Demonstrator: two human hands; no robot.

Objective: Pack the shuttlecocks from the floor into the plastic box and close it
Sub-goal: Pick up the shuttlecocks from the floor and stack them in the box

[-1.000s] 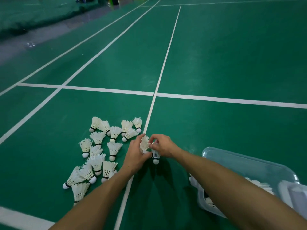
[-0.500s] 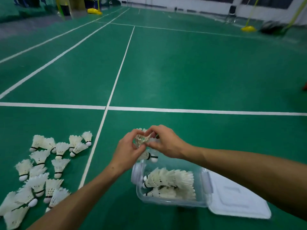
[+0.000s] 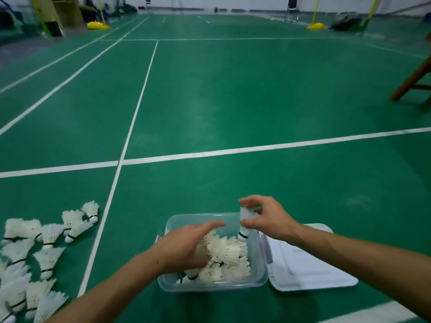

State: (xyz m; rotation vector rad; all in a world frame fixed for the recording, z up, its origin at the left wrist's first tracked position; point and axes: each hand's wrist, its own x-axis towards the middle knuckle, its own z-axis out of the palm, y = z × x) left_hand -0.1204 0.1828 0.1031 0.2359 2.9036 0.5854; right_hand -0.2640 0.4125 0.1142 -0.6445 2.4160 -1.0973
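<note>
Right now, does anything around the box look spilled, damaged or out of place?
Nothing stands out. The plastic box sits upright, its lid open flat beside it, and the unpacked shuttlecocks lie on the floor to its left.

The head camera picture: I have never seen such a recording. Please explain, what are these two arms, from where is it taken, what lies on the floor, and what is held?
There is no machine here. The arms belong to a person who wears a camera on the head, so you look forward and down at their own hands. The place is a green badminton court floor. On it stands a clear plastic box, open and partly filled with white shuttlecocks; its lid lies flat to the right. More loose shuttlecocks lie on the left. The right hand pinches one shuttlecock over the box. The left hand rests on the shuttlecocks inside; its fingers look mostly straight.
</note>
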